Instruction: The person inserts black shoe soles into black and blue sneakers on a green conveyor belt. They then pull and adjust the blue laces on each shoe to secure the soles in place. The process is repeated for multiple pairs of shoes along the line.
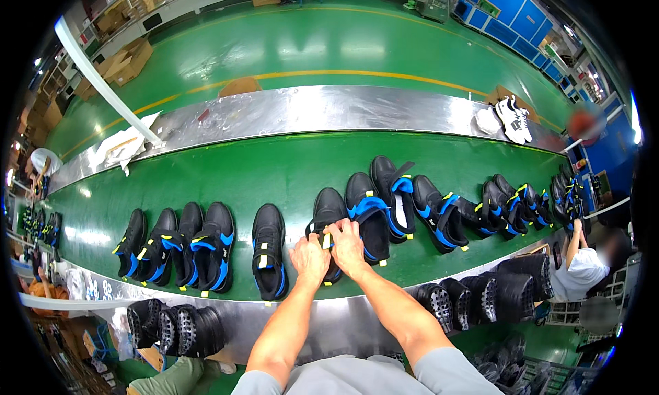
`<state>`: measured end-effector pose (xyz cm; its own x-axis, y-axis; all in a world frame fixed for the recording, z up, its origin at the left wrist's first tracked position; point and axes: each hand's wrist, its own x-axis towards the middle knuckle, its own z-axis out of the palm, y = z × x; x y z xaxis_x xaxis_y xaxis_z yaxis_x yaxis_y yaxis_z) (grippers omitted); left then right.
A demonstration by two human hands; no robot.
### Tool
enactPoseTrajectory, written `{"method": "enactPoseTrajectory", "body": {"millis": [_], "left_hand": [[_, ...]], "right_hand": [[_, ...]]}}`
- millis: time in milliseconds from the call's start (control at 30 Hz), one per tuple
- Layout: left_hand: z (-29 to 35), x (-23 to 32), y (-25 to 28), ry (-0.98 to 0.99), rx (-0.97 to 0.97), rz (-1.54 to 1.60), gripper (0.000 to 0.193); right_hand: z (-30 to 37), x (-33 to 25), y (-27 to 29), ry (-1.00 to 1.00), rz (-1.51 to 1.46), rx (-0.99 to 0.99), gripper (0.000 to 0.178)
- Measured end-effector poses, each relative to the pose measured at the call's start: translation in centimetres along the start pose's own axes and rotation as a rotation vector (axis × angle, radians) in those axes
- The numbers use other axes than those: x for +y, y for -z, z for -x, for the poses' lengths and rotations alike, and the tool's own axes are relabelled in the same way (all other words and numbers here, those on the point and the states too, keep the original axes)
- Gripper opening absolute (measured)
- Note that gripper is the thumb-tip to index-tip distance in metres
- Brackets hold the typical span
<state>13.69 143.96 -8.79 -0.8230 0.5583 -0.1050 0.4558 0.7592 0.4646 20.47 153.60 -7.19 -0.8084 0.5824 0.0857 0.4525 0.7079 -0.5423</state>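
Observation:
A black sneaker (329, 204) with blue and yellow trim lies toe-away on the green conveyor belt (274, 163), right before me. My left hand (310, 259) is bent over its left side by the opening. From the right, my right hand (347, 244) grips at the tongue area, near a yellow tab; the fingers of both hands are curled, and between them they cover most of the opening. To the left stands a matching sneaker (268, 231), its strap closed across the front. Close on the right is another sneaker (367, 213) with its blue-lined tongue folded open.
More sneakers (216, 234) line the belt on both sides. Black shoe-shaped pieces (515, 295) stand along the near metal ledge (329, 326). White shoes (513, 120) rest on the far metal ledge (309, 110). A co-worker (583, 268) reaches onto the belt at the right.

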Motion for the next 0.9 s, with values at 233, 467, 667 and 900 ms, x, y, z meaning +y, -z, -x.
{"method": "enactPoseTrajectory", "body": {"millis": [233,467,667,900], "left_hand": [[-0.2,-2.8,-0.6,-0.247,0.014,-0.323,0.027],[3.1,0.7,6.6,-0.612,0.159,0.05,0.028],[-0.5,1.3,5.4,-0.847,0.073,-0.082,0.047],[-2.0,-0.6,5.8,-1.192,-0.182,-0.484,0.029]], "right_hand": [[0.0,0.4,-0.3,0.094,0.021,-0.004,0.042],[1.0,0.2,0.1,-0.006,-0.06,0.088,0.05],[5.3,-2.5,0.7,-0.454,-0.118,-0.066,0.037],[5.7,0.3,-1.2,-0.516,-0.16,-0.053,0.034]]}}
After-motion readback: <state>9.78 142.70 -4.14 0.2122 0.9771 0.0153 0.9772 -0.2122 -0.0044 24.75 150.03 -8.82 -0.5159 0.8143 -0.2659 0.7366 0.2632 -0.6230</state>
